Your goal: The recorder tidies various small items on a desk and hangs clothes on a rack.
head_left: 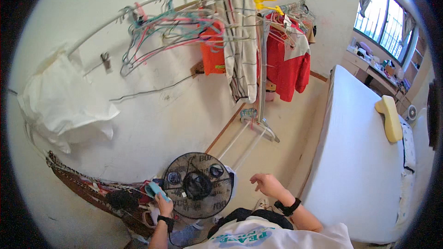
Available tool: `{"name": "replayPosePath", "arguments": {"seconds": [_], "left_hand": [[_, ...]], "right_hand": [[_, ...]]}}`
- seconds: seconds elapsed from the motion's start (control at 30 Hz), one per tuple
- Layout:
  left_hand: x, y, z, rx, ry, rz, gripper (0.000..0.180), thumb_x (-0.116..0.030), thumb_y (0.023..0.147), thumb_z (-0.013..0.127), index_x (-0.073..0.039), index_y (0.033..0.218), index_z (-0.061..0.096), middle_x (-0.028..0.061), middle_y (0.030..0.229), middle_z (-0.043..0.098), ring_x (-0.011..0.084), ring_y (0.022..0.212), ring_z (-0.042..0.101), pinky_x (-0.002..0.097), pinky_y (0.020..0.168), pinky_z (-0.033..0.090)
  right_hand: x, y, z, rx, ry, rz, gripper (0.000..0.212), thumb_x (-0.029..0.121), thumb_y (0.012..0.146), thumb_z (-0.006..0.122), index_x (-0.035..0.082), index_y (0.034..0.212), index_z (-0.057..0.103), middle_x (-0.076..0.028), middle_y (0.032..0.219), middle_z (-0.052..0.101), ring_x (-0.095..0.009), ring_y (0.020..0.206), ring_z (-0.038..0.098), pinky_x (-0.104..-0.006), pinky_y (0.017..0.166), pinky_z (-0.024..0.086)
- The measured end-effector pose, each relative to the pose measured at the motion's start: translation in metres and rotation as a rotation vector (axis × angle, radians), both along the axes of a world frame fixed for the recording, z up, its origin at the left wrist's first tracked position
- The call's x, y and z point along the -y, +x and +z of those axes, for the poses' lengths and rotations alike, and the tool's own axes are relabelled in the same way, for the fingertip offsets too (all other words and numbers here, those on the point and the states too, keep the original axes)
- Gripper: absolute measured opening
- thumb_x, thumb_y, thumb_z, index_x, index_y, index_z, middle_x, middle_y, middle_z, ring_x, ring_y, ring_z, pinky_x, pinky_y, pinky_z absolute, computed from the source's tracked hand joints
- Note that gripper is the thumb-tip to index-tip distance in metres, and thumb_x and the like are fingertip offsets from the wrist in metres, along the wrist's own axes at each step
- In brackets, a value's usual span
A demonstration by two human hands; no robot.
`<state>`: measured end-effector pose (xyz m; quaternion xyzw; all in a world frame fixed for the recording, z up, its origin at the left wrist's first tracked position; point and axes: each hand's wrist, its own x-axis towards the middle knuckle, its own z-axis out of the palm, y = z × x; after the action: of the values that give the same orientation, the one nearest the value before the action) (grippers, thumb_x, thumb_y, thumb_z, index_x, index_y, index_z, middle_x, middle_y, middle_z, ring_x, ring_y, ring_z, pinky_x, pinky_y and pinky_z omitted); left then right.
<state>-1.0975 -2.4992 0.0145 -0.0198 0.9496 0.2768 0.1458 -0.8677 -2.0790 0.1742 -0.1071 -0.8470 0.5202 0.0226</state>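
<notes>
My left hand (164, 205) is closed around a light blue flat piece (152, 189), perhaps a cloth or pad; its exact kind does not show. That hand is at the left rim of a round dark mesh container (184, 208), which has round openings in its top. Over the floor to the right of the container, my right hand (269, 185) hangs with loosely bent fingers and nothing in it. Left of my left hand, a cluttered row of bags and straps (106, 198) runs along the wall, partly in shadow.
A metal clothes rack (262, 92) carries many hangers (170, 32), a striped cloth (237, 41) and a red and white garment (288, 67). White fabric (64, 101) hangs at left. To the right lies a mattress (350, 157) with a yellow pillow (391, 118). Beyond is a cluttered desk (369, 67).
</notes>
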Motion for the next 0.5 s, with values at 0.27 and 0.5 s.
{"name": "replayPosePath", "arguments": {"seconds": [0.27, 0.5], "left_hand": [[-0.165, 0.044, 0.076, 0.047, 0.387, -0.302, 0.023, -0.016, 0.095, 0.040, 0.001, 0.090, 0.055, 0.0140, 0.079, 0.059, 0.0221, 0.060, 0.059, 0.0376, 0.053, 0.050], [-0.302, 0.081, 0.146, -0.130, 0.523, -0.575, 0.015, -0.007, 0.090, 0.042, -0.002, 0.092, 0.056, 0.0046, 0.065, 0.049, 0.0125, 0.055, 0.046, 0.0258, 0.053, 0.037]], "right_hand": [[-0.098, 0.054, 0.014, 0.041, -0.063, -0.231, 0.018, 0.006, 0.089, 0.047, 0.000, 0.100, 0.061, -0.009, 0.066, 0.061, -0.012, 0.052, 0.057, -0.0276, 0.050, 0.046], [-0.195, 0.053, 0.024, -0.108, -0.213, -0.521, 0.022, 0.017, 0.092, 0.048, 0.001, 0.090, 0.064, -0.002, 0.056, 0.051, -0.006, 0.050, 0.042, -0.0227, 0.047, 0.034]]}}
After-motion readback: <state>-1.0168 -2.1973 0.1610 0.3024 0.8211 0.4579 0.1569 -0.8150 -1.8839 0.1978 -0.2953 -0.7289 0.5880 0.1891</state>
